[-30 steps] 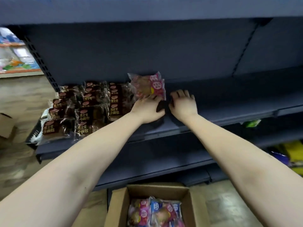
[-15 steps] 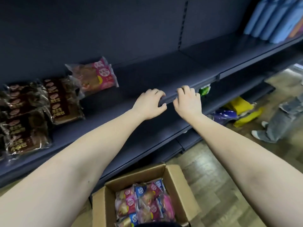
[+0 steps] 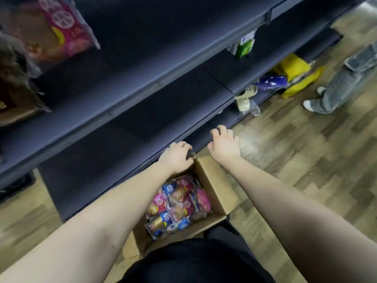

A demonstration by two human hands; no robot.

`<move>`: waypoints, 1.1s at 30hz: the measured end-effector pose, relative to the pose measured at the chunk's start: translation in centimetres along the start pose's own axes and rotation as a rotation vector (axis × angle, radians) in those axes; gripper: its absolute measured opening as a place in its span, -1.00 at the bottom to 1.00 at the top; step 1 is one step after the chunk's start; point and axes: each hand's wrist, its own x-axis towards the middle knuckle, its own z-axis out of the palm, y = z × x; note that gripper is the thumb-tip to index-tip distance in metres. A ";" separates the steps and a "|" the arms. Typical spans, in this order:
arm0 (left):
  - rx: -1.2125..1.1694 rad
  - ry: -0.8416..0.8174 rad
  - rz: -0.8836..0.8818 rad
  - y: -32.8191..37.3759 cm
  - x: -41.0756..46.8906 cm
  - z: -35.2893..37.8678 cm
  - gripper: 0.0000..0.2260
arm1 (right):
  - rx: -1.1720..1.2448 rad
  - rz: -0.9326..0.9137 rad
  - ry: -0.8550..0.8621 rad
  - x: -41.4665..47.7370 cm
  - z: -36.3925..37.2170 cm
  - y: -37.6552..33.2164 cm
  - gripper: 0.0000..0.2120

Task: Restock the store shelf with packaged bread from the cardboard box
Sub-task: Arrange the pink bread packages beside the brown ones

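Observation:
An open cardboard box [image 3: 217,185] stands on the floor at the foot of the dark shelf unit [image 3: 146,78]. Several pink and blue bread packets [image 3: 177,207] fill it. My left hand [image 3: 177,156] hovers over the box's far edge, fingers curled, holding nothing. My right hand [image 3: 224,143] hangs just right of it above the floor, fingers spread and empty. One pink bread packet [image 3: 61,29] leans on the shelf at the upper left, beside brown packets [image 3: 14,94].
Another person's legs in grey trousers [image 3: 344,78] stand at the right. Yellow and blue bags [image 3: 293,72] and a green packet [image 3: 244,44] lie on the lower shelves. A packaged item [image 3: 245,99] sits at the bottom shelf's edge. Wooden floor lies right of the box.
Both hands left the shelf and dropped down to the box's far edge. My view tilted downward and right, so the shelved packet now sits at the upper left.

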 end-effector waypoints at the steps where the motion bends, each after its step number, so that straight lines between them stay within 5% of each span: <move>1: 0.015 -0.067 -0.044 -0.9 -0.7 1.4 -0.55 | 0.011 -0.007 -0.052 -0.6 1.2 -0.2 -0.60; 13: -0.091 -0.452 -0.353 -6.1 -8.2 12.7 -0.48 | 0.011 -0.083 -0.614 -6.2 12.6 -4.6 -0.45; 22: -0.213 -0.503 -0.481 -8.3 -6.7 19.0 -0.46 | -0.058 -0.210 -0.716 -5.1 19.5 -5.1 -0.47; 33: -0.181 -0.386 -0.654 -18.9 0.5 29.1 -0.35 | -0.136 -0.318 -0.764 1.0 34.4 -6.6 -0.17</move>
